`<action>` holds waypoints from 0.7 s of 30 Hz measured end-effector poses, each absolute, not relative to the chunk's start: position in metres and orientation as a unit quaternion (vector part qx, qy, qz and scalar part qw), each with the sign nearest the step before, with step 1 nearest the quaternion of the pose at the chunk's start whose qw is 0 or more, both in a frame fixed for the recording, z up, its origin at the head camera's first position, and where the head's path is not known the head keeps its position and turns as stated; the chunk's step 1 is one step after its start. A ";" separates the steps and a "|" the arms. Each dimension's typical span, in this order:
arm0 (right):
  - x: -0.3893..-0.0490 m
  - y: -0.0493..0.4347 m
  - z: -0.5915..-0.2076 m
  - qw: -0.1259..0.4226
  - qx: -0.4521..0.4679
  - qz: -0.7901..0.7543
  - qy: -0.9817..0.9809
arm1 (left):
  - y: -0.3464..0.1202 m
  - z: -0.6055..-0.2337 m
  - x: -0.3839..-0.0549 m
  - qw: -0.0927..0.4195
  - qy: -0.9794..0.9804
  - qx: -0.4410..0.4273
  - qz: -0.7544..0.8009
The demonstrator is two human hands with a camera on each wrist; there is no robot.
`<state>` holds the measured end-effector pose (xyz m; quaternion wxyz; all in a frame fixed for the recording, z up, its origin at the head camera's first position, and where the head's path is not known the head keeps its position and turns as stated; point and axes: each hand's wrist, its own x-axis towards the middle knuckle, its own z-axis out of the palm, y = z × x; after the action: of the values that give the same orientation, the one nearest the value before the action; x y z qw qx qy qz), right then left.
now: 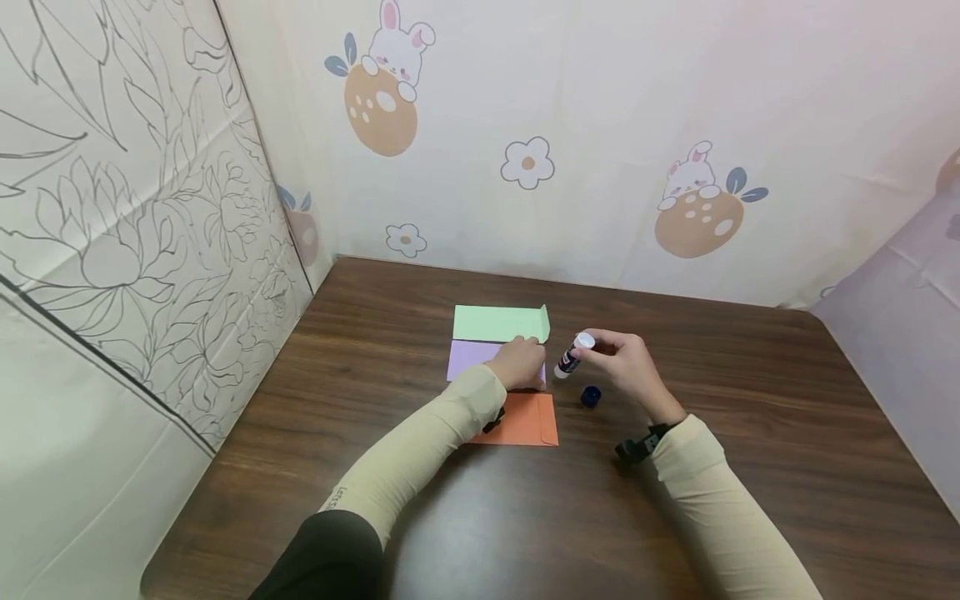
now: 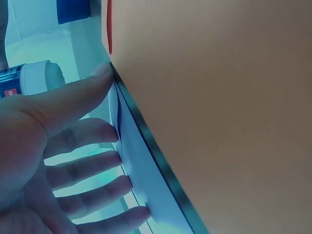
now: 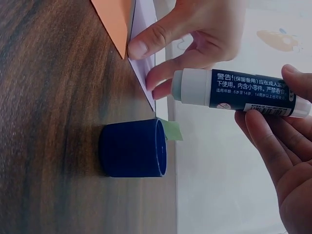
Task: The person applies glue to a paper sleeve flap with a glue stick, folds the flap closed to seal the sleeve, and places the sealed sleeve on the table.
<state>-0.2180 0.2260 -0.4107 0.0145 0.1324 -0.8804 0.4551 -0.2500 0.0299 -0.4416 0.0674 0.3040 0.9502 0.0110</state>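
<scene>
My right hand [image 1: 633,371] holds an uncapped glue stick [image 1: 570,358] between thumb and fingers, tilted with its glue end down, just right of a purple envelope [image 1: 467,358]. In the right wrist view the pale glue tip [image 3: 177,86] shows, close to the left hand's fingers. My left hand [image 1: 519,363] rests on the right part of the purple envelope. Its fingers are fairly straight and spread in the left wrist view, with the fingertips [image 2: 109,130] touching the paper. The hand hides part of that envelope.
A green envelope [image 1: 495,323] with its end flap raised lies behind the purple one. An orange envelope [image 1: 528,421] lies in front, partly under the left forearm. The dark blue cap [image 1: 591,396] stands on the brown wooden table [image 1: 750,392]. Fabric-covered walls border the table.
</scene>
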 end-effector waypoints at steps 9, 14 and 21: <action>-0.217 0.226 -0.410 0.014 0.132 0.459 -0.879 | 0.031 -0.444 -0.255 0.035 0.951 0.303 0.040; -0.218 0.227 -0.410 0.014 0.131 0.463 -0.877 | 0.031 -0.444 -0.258 0.033 0.953 0.299 0.043; -0.218 0.228 -0.410 0.010 0.132 0.454 -0.881 | 0.024 -0.444 -0.261 0.079 0.943 0.314 0.078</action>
<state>-0.2178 0.2281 -0.4102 0.0104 0.1315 -0.8810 0.4544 -0.2611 0.0237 -0.4438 0.0789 0.3136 0.9430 0.0784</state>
